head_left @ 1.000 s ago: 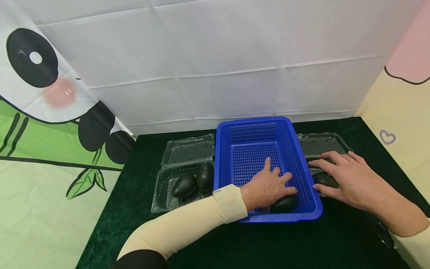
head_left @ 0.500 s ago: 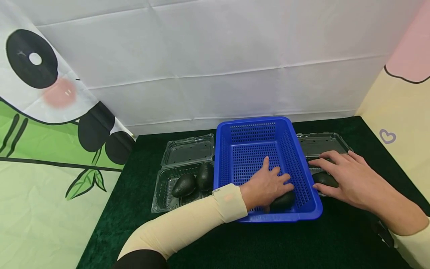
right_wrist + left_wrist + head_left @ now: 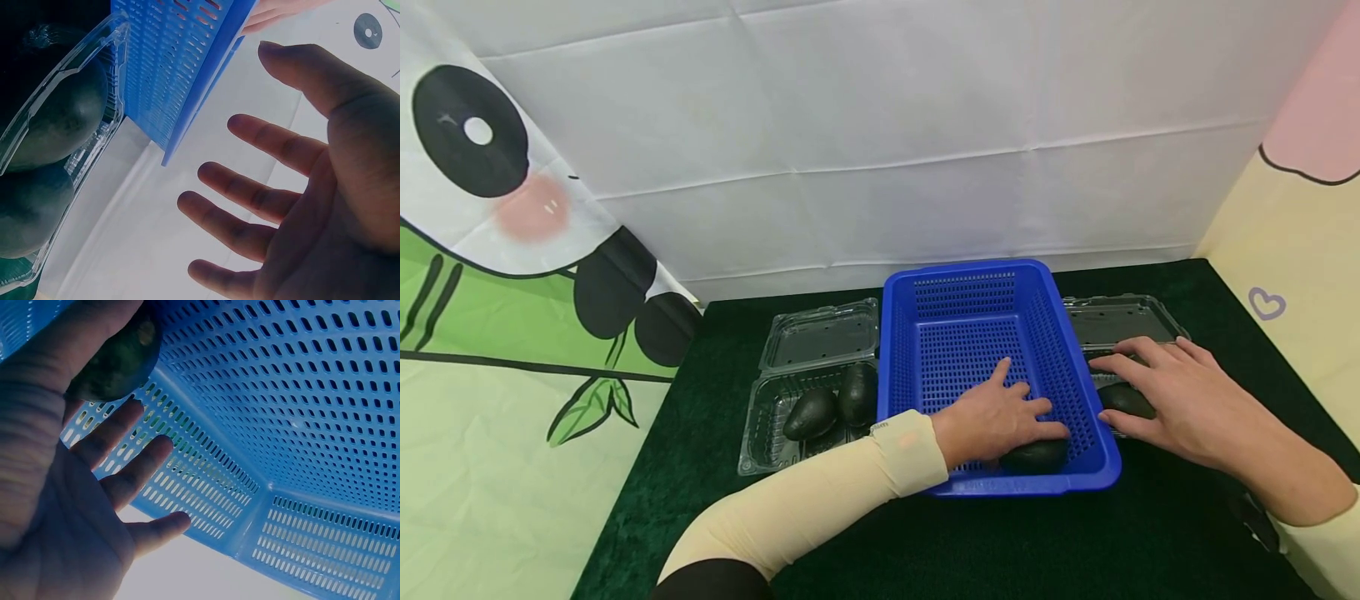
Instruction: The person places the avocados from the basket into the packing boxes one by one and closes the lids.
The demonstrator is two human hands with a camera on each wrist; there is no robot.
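My left hand (image 3: 988, 421) is inside the blue perforated basket (image 3: 889, 350), at its near right corner. It pinches a dark green avocado (image 3: 1036, 457) between thumb and index finger; the other fingers are spread. In the left wrist view the thumb lies across this avocado (image 3: 119, 362). My right hand (image 3: 1187, 400) hovers with spread, bent fingers over a clear plastic clamshell (image 3: 1120, 321) to the right of the basket. An avocado (image 3: 1123, 402) shows under it. The right wrist view has two avocados in that clamshell and nothing in the right hand's grasp.
A second clear clamshell (image 3: 762, 429) stands lid-up left of the basket, with two avocados (image 3: 811, 414) in it. All rests on a dark green cloth (image 3: 715, 400). A white cloth backdrop (image 3: 850, 217) rises behind, with printed panels on both sides.
My left hand and its avocado shift slightly left, then back right along the basket's near side. The right hand stays put over the right clamshell.
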